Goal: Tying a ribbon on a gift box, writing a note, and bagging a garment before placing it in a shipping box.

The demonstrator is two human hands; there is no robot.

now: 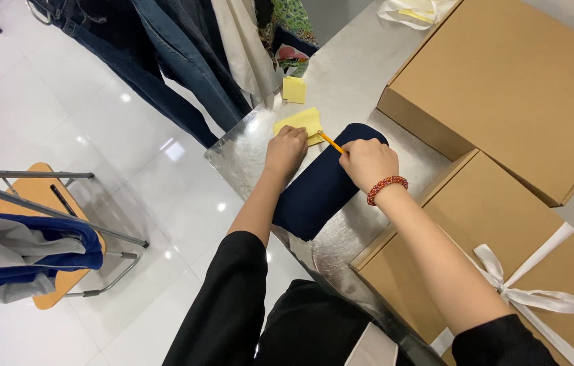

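Item: two hands at a yellow note, beside a folded navy cloth on a metal surface.

Right hand (367, 161), fingers closed round a yellow pencil (332, 142), tip at the yellow paper slip (302, 123); left hand (286, 148) lies loosely curled and flat, pinning that slip, holding nothing. Navy cloth (322, 186) under both wrists, already folded, at 6 o'clock of the slip. Smaller yellow pad (293, 89) at 12 o'clock, apart. Any marks on the slip cannot be seen. Metal surface (361, 74); cardboard boxes (503, 88) at 3 o'clock, one ribbon-tied.
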